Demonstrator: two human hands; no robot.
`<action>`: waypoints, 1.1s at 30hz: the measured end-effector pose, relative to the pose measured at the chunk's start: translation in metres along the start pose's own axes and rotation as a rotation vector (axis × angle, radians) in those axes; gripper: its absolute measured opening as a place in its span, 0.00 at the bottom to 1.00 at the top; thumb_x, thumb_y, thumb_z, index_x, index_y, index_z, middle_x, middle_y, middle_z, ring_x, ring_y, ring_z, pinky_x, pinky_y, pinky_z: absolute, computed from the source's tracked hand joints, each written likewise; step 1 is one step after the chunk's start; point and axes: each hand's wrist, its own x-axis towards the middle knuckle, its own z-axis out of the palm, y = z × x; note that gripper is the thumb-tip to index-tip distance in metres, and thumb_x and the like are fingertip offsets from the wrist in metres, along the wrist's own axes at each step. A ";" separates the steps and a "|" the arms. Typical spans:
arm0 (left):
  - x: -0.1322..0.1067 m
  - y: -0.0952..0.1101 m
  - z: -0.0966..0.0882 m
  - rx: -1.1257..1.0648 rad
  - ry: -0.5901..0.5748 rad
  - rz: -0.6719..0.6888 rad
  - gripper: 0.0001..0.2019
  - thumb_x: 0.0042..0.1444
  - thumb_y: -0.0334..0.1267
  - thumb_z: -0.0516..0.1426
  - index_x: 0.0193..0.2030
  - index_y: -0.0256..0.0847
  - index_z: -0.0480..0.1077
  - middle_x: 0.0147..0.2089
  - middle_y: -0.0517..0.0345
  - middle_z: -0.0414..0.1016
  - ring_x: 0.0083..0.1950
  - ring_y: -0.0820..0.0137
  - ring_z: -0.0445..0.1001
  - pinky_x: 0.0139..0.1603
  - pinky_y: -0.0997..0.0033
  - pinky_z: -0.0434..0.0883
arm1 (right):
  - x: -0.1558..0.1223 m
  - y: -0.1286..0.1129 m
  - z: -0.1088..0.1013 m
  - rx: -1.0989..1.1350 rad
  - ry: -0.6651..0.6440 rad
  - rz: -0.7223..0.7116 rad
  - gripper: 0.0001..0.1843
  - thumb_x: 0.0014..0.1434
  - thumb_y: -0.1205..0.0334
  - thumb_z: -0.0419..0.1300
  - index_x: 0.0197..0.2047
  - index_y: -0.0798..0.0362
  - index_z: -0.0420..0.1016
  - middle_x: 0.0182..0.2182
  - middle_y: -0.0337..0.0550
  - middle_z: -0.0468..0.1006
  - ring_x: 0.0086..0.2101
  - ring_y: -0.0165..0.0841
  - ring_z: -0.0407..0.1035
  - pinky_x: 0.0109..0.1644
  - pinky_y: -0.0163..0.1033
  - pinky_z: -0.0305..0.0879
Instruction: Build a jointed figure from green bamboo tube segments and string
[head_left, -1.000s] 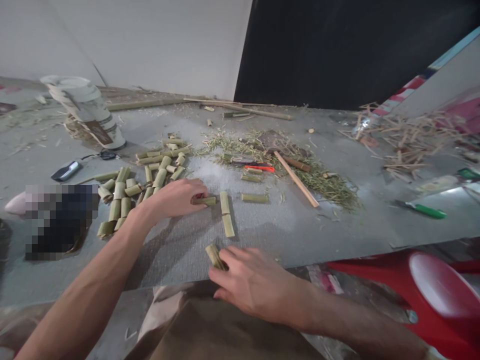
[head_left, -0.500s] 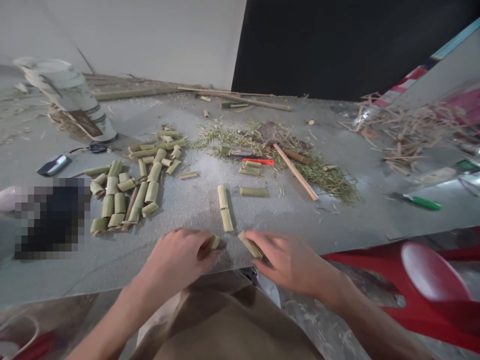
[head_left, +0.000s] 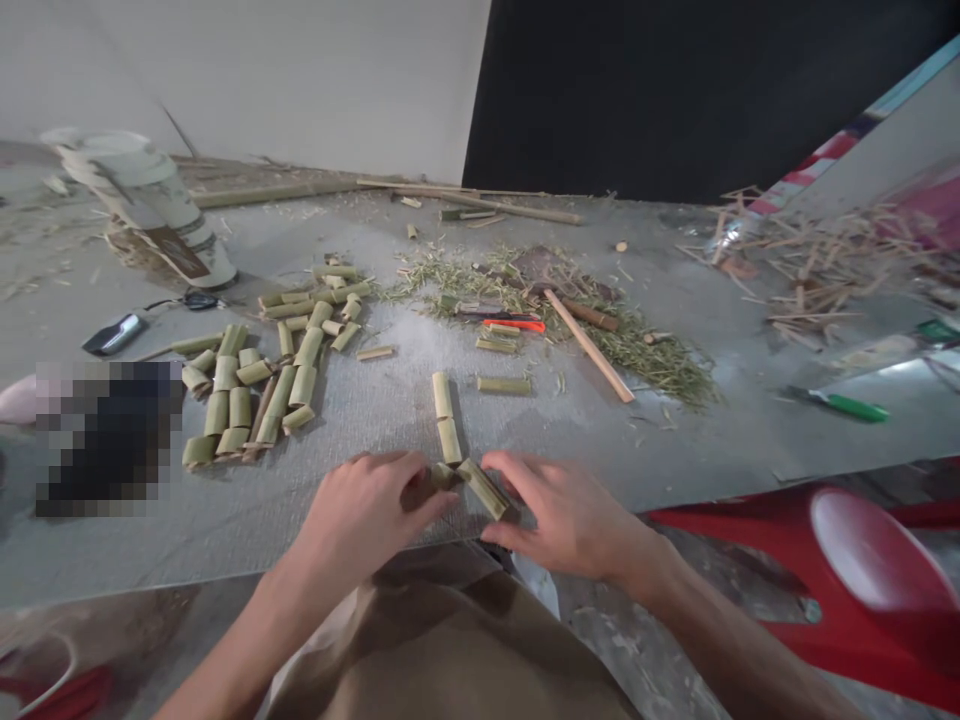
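My left hand (head_left: 367, 510) is closed around a short green bamboo piece (head_left: 441, 475) near the front edge of the grey table (head_left: 675, 440). My right hand (head_left: 562, 510) grips another short bamboo piece (head_left: 482, 487) by its right end. The two pieces nearly touch end to end between my hands. Just beyond them two bamboo pieces (head_left: 445, 415) lie in a line on the table. A pile of several cut bamboo pieces (head_left: 262, 375) lies to the left.
A white bucket (head_left: 142, 205) lies tipped at the back left. An orange cutter (head_left: 517, 324), a wooden stick (head_left: 589, 345) and green shavings lie in the middle. A green-handled tool (head_left: 844, 404) lies at the right, a red stool (head_left: 862, 570) below it.
My left hand has come back from the pile with a bamboo piece to the table's front edge. My right hand has brought its piece up beside it.
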 end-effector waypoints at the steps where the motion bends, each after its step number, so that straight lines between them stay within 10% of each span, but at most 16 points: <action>1: 0.002 -0.006 -0.006 -0.002 0.025 0.004 0.21 0.69 0.58 0.57 0.32 0.44 0.70 0.29 0.57 0.78 0.25 0.66 0.73 0.25 0.67 0.58 | 0.001 0.005 -0.005 -0.011 0.044 0.003 0.24 0.71 0.47 0.64 0.63 0.50 0.69 0.43 0.45 0.83 0.38 0.38 0.77 0.40 0.40 0.64; 5: 0.030 -0.043 -0.040 0.131 0.210 0.049 0.17 0.75 0.50 0.50 0.46 0.42 0.75 0.47 0.47 0.82 0.37 0.61 0.80 0.33 0.64 0.70 | 0.020 0.036 -0.029 -0.180 0.266 0.067 0.12 0.75 0.54 0.59 0.54 0.51 0.75 0.41 0.46 0.82 0.36 0.37 0.75 0.40 0.42 0.65; 10: 0.083 -0.073 -0.060 0.343 0.290 0.179 0.14 0.72 0.39 0.54 0.57 0.39 0.76 0.58 0.39 0.79 0.62 0.45 0.77 0.59 0.49 0.74 | 0.077 0.073 -0.055 -0.320 0.199 0.016 0.08 0.73 0.59 0.62 0.50 0.52 0.78 0.50 0.50 0.81 0.51 0.44 0.76 0.52 0.46 0.70; 19: 0.101 -0.093 -0.039 0.343 0.301 0.162 0.13 0.70 0.30 0.53 0.51 0.39 0.79 0.53 0.44 0.80 0.56 0.51 0.79 0.56 0.52 0.75 | 0.141 0.106 -0.054 -0.302 0.261 0.051 0.04 0.70 0.65 0.64 0.44 0.52 0.81 0.45 0.51 0.81 0.51 0.47 0.75 0.56 0.49 0.70; 25: 0.104 -0.108 -0.037 0.191 0.297 0.211 0.09 0.71 0.34 0.57 0.46 0.36 0.80 0.47 0.46 0.82 0.52 0.53 0.79 0.54 0.55 0.73 | 0.122 0.070 -0.055 -0.122 0.271 0.029 0.05 0.73 0.62 0.60 0.46 0.51 0.79 0.47 0.47 0.82 0.44 0.39 0.76 0.47 0.43 0.67; 29: 0.101 -0.098 -0.034 0.110 0.239 0.271 0.09 0.72 0.39 0.58 0.45 0.39 0.80 0.44 0.52 0.82 0.46 0.62 0.80 0.47 0.65 0.72 | 0.104 0.043 -0.055 0.119 -0.088 -0.050 0.07 0.72 0.60 0.62 0.39 0.49 0.77 0.34 0.37 0.81 0.33 0.32 0.71 0.36 0.39 0.59; 33: 0.098 -0.081 -0.030 -0.025 0.144 0.355 0.09 0.73 0.37 0.57 0.45 0.40 0.80 0.43 0.54 0.81 0.43 0.66 0.80 0.44 0.69 0.72 | 0.108 0.055 -0.044 -0.114 0.026 0.034 0.07 0.72 0.64 0.62 0.38 0.51 0.73 0.38 0.43 0.80 0.37 0.36 0.71 0.37 0.41 0.57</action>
